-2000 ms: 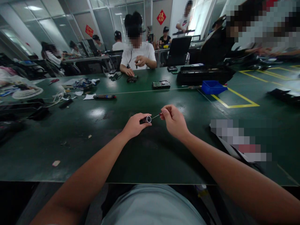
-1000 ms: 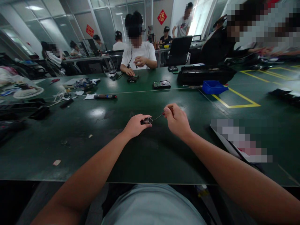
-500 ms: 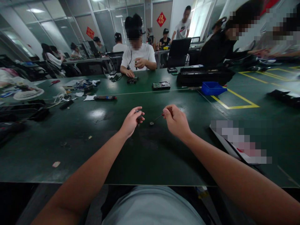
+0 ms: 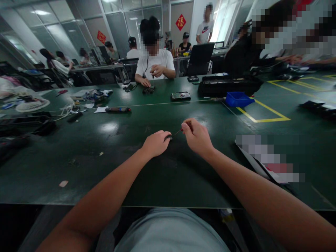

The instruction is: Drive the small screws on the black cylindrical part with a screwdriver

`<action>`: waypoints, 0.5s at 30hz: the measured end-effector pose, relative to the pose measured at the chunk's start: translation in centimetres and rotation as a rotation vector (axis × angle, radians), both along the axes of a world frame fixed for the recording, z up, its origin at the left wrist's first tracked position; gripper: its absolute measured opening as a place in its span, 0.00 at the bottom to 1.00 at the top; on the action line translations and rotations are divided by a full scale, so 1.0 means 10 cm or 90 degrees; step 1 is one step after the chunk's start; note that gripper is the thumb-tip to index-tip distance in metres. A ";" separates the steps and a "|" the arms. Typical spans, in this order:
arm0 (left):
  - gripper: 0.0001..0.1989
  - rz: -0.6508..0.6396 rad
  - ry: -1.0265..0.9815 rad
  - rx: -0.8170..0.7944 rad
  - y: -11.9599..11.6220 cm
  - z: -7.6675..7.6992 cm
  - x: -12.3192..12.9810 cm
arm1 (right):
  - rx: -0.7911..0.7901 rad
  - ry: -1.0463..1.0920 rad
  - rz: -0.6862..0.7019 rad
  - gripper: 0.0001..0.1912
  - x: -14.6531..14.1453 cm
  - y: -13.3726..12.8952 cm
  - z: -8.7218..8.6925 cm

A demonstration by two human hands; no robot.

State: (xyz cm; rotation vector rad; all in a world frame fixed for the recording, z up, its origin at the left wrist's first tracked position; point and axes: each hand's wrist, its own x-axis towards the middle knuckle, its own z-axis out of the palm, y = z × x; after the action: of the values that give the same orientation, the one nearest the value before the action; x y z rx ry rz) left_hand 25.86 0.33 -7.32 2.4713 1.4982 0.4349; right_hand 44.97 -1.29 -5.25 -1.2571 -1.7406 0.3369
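Note:
My right hand [image 4: 198,136] is closed around the reddish handle of a thin screwdriver [image 4: 178,132]. Its slim shaft slants down to the left, toward my left fingertips. Low over the green table, my left hand [image 4: 156,144] is closed on a small dark metal part [image 4: 167,137] with a shiny edge. The fingers cover most of that part, so its exact kind cannot be made out. The screwdriver's tip is close to the part; whether they touch is unclear.
Beyond my hands lie a circuit-board device [image 4: 181,96], a dark pen-shaped tool [image 4: 118,109], a blue bin [image 4: 238,99] and a long black tray [image 4: 229,85]. A flat pale item [image 4: 258,164] rests at right. Across the table a person [image 4: 154,66] works on a small device.
My left hand has moved right and slightly down, to the screwdriver's tip. It now covers the spot where a small round metal piece lay. My right hand has barely moved.

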 end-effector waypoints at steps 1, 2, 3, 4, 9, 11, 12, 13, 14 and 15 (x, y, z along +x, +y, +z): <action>0.19 0.009 0.037 0.001 0.00 0.00 0.02 | 0.000 0.000 -0.001 0.12 0.00 0.00 0.00; 0.20 0.014 0.068 0.001 0.00 0.00 0.04 | 0.001 -0.001 -0.001 0.12 0.00 0.00 0.00; 0.20 0.015 0.091 0.001 0.01 0.00 0.06 | 0.002 -0.001 -0.001 0.12 0.00 0.00 0.00; 0.19 0.013 0.105 0.000 0.01 0.00 0.07 | 0.003 -0.002 -0.001 0.13 0.00 0.00 0.00; 0.14 -0.002 0.001 -0.039 0.09 -0.01 -0.01 | 0.003 -0.003 -0.004 0.13 0.01 -0.01 0.01; 0.13 0.008 -0.110 -0.078 0.13 -0.01 -0.09 | -0.001 -0.004 -0.003 0.13 0.01 -0.01 0.01; 0.13 0.022 -0.169 -0.103 0.16 0.00 -0.14 | -0.004 -0.004 0.000 0.12 0.01 -0.01 0.02; 0.13 0.042 -0.228 -0.129 0.18 0.01 -0.19 | -0.006 -0.004 0.006 0.13 0.01 -0.01 0.02; 0.13 0.064 -0.287 -0.155 0.19 0.03 -0.24 | -0.008 -0.005 0.012 0.13 0.01 -0.02 0.02; 0.13 0.086 -0.347 -0.181 0.21 0.05 -0.28 | -0.009 -0.006 0.017 0.13 0.01 -0.02 0.02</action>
State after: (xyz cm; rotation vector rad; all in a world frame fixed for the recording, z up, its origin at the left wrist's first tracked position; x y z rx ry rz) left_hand 23.02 2.42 -6.85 1.8422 1.3784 0.7838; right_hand 45.03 -1.47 -5.08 -1.2477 -1.7669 0.3605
